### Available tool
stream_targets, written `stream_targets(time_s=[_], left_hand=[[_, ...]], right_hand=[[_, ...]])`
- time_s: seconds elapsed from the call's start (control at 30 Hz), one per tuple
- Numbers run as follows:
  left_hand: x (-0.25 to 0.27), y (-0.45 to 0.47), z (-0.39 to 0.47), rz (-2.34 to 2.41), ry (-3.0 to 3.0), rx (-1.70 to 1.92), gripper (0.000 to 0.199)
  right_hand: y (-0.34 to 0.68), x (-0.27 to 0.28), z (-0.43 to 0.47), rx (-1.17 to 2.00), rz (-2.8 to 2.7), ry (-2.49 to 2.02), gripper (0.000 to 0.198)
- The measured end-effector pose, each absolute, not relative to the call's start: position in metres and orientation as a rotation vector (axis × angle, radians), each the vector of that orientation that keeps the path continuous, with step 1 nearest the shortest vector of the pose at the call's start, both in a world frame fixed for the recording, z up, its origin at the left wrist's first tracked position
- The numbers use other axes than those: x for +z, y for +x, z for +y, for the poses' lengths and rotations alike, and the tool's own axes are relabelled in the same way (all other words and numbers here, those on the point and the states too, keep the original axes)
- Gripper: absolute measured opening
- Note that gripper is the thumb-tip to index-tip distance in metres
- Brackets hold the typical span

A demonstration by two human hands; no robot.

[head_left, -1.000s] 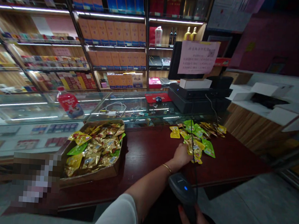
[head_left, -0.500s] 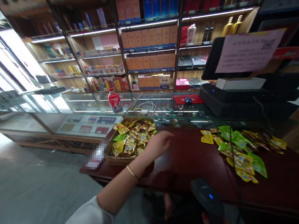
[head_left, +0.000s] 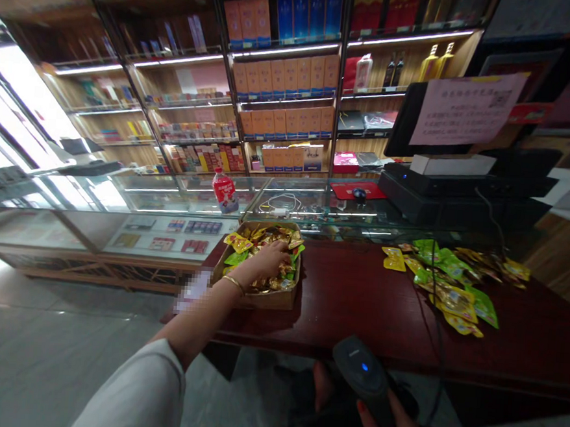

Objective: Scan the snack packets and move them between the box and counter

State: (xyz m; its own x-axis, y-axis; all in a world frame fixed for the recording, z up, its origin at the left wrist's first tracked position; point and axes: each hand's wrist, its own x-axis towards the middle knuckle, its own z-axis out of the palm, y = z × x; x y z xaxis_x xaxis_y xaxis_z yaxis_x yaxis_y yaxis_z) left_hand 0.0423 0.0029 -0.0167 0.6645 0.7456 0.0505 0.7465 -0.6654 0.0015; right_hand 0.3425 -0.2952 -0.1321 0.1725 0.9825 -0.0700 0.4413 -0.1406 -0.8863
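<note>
Many foil packets (head_left: 239, 241) fill the cardboard box (head_left: 275, 300) on the dark red tabletop (head_left: 343, 289), and my left grip (head_left: 275, 258) is down among them; I cannot tell whether it is closed on one. My right grip (head_left: 392, 426) is wrapped around the black scanner's (head_left: 359, 365) handle. More packets, yellow, green and gold, lie in a loose pile (head_left: 457, 302) to the right, behind a dark cable (head_left: 441, 374).

Glass counter (head_left: 178, 203) w/ a red-labelled bottle (head_left: 225, 193), a white cable (head_left: 279, 212) & a mouse (head_left: 359, 194) on a red mat (head_left: 341, 191), nr a monitor (head_left: 403, 127) w/ a pink paper sign (head_left: 468, 112). Lit shelves (head_left: 413, 63) behind: rows of orange boxes (head_left: 285, 77), blue boxes (head_left: 309, 17) up top, two gold bottles (head_left: 429, 66) to the R. Small packs (head_left: 198, 129) on the L, too blurry to ID for sure.
</note>
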Motion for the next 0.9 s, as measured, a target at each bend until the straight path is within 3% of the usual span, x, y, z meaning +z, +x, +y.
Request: stream_targets(time_s=[0.2,0.33,0.53,0.63,0.9], left_hand=[[0.004,0.035,-0.016,-1.349,-2.709,-0.139,0.032],[0.003,0.051,-0.057,-1.499,-2.565,-0.454,0.04],[-0.078,0.129,-0.125,-1.226,-2.874,-0.753,0.042],[-0.116,0.158,-0.135,-1.326,-2.961,-0.784,0.048],[-0.142,0.162,-0.123,-1.53,-3.033,-1.267,0.067]], right_hand=[[0.35,-0.134,-0.3,0.901,-1.399,-1.729,0.049],[0.353,-0.128,-0.302,0.903,-1.361,-1.739,0.051],[0.357,-0.112,-0.299,0.822,-1.232,-1.762,0.053],[0.358,-0.105,-0.296,0.779,-1.208,-1.799,0.051],[0.353,-0.092,-0.288,0.736,-1.208,-1.783,0.05]])
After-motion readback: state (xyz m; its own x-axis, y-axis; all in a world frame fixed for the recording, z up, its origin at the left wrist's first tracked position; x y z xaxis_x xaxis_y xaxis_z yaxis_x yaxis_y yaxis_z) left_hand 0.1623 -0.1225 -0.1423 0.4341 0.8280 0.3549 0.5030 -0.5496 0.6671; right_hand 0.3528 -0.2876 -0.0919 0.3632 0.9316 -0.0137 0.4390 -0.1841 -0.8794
